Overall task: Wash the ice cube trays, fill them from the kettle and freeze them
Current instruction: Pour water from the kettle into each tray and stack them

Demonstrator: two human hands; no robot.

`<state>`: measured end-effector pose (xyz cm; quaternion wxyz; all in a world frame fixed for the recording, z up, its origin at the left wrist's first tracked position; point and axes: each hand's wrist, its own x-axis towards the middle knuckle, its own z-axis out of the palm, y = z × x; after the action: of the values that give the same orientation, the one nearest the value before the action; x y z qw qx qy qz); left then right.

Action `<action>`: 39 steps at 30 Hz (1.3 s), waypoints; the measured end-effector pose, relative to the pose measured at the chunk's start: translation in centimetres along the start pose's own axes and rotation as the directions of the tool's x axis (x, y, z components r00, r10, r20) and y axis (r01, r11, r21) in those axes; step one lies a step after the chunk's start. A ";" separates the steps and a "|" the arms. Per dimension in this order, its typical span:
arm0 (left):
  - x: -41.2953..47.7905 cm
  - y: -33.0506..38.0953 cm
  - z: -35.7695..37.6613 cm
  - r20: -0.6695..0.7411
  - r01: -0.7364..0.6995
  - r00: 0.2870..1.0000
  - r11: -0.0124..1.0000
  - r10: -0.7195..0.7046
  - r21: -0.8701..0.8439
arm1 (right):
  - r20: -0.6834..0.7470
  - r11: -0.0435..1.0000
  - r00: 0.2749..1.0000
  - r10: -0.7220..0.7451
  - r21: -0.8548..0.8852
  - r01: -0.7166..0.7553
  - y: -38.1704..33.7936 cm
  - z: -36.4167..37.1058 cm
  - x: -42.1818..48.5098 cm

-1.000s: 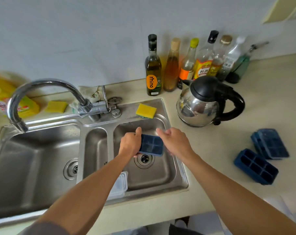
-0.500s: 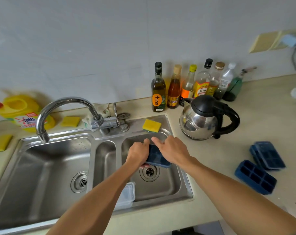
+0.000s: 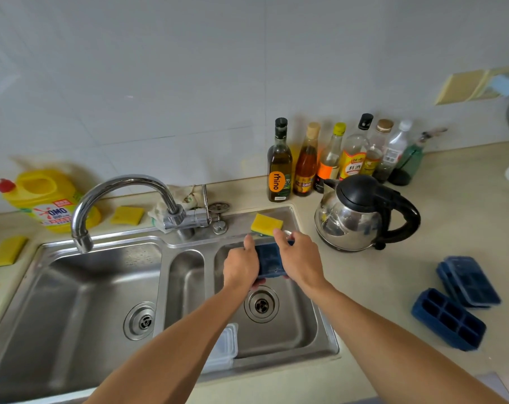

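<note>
Counter: pale, runs L to R along the tiled wall; sink set into it.
Sink: steel, 3 basins: big one L, narrow one mid, drain basin R.
Faucet: chrome, spout curved over the L basin.
Kettle: steel w/ black lid and handle, upright on the counter just R of the sink.
Soap jug: yellow, red cap, by the wall far L.
Bottles: row of 7 at the wall behind the kettle.
Lidded trays: dark blue, on the counter far R, look stacked.
Open tray: dark blue, cells up, just in front of the lidded trays.
Held tray: dark blue, up over the R basin, above the drain.
Left hand: grips the held tray's L side, thumb on top.
Right hand: grips its R side, one finger reaching to the far edge.
Clear box: near corner of the R basin, partly behind the L arm.
Sponge: yellow, on the sink ledge just past the hands; 2 more far L.
</note>
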<state>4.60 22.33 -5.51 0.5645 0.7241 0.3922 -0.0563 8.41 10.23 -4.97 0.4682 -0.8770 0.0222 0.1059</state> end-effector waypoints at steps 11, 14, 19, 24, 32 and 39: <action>0.3 -0.2 -0.3 0.024 -0.044 0.999 0.996 0.042 0.077 | 0.047 0.999 0.999 0.026 -0.028 -0.025 0.9 0.1 0.6; 0.6 0.0 -0.8 0.027 -0.124 0.992 0.974 0.122 0.191 | 0.071 0.981 0.998 0.001 -0.195 0.013 1.3 -0.4 0.9; 0.6 0.8 -0.9 0.141 -0.286 0.958 0.865 0.250 0.411 | 0.160 0.896 0.987 -0.005 -0.437 0.075 0.7 -0.3 1.1; 0.9 0.4 -1.5 0.217 -0.383 0.924 0.743 0.316 0.549 | 0.140 0.891 0.990 -0.004 -0.449 0.067 0.9 0.2 0.3; -0.2 0.7 -1.5 0.114 -0.218 0.974 0.954 0.198 0.205 | 0.071 0.908 0.997 0.037 -0.418 -0.004 1.7 0.0 0.3; -1.5 -0.9 1.2 0.164 0.171 0.978 0.952 -0.131 -0.254 | 0.149 0.969 0.958 0.247 -0.005 -0.249 0.9 0.7 -0.6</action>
<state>3.42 20.55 -5.89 0.6780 0.6031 0.4084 -0.0986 7.55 10.29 -5.98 0.4577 -0.8537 0.0976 0.2286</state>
